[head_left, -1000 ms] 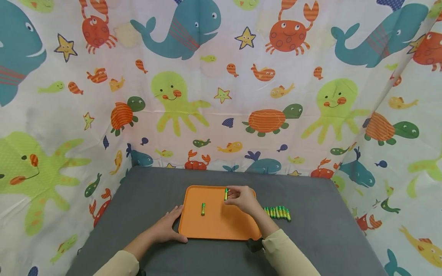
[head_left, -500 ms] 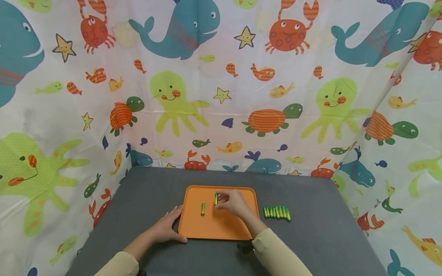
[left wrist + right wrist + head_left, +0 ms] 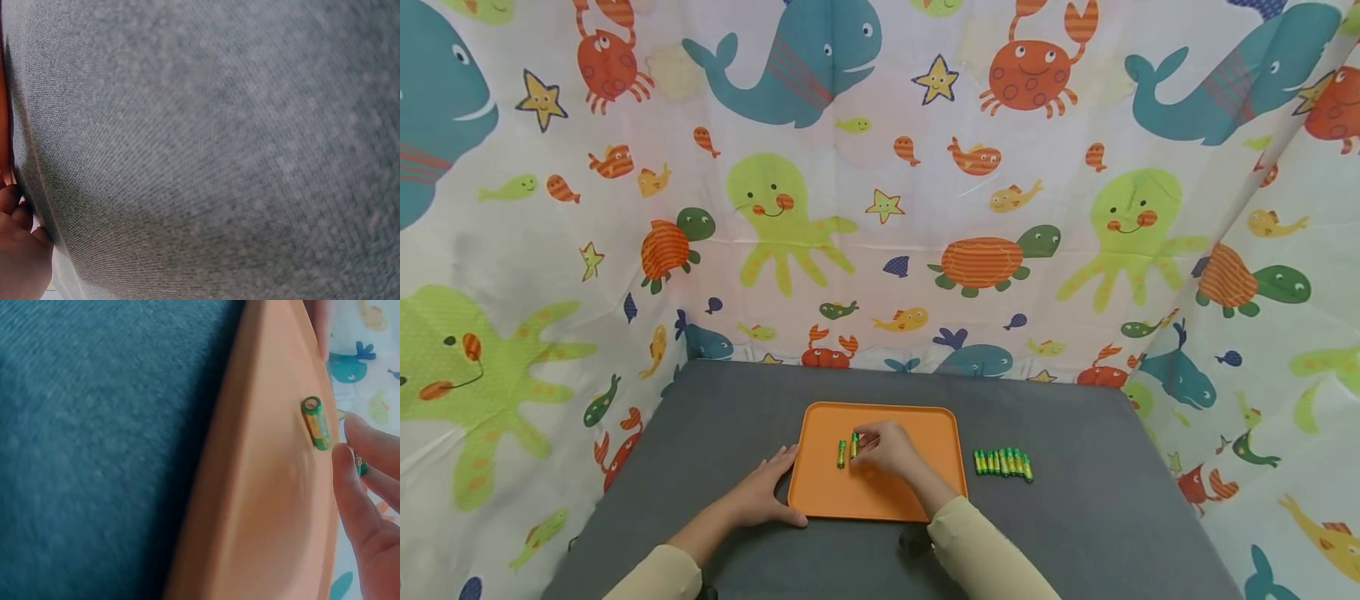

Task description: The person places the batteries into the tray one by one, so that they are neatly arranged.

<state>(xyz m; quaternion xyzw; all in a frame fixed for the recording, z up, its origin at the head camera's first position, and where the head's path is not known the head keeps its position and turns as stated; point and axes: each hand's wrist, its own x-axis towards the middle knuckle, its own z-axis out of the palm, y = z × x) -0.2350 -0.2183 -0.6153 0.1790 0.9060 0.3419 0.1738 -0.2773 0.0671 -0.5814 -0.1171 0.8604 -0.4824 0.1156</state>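
Note:
My right hand (image 3: pixel 886 447) pinches a green and yellow battery (image 3: pixel 854 445) between thumb and fingertips, over the left part of the orange tray (image 3: pixel 910 492). Just left of it, a second battery (image 3: pixel 841 454) lies on the tray. In the right wrist view that lying battery (image 3: pixel 316 424) shows whole, while the pinched battery (image 3: pixel 360 465) is mostly hidden by the fingers. My left hand (image 3: pixel 762 492) rests at the tray's left edge, fingers and thumb spread against the rim. The left wrist view catches only part of the left hand (image 3: pixel 25 250) at its lower left.
A row of several green and yellow batteries (image 3: pixel 1003 462) lies on the grey table (image 3: pixel 1075 517), right of the tray. Behind the table hangs a white curtain (image 3: pixel 850 192) printed with sea animals.
My right hand has moved left across the tray with the pinched battery, bringing it close beside the lying one. The left hand has stayed at the tray's edge.

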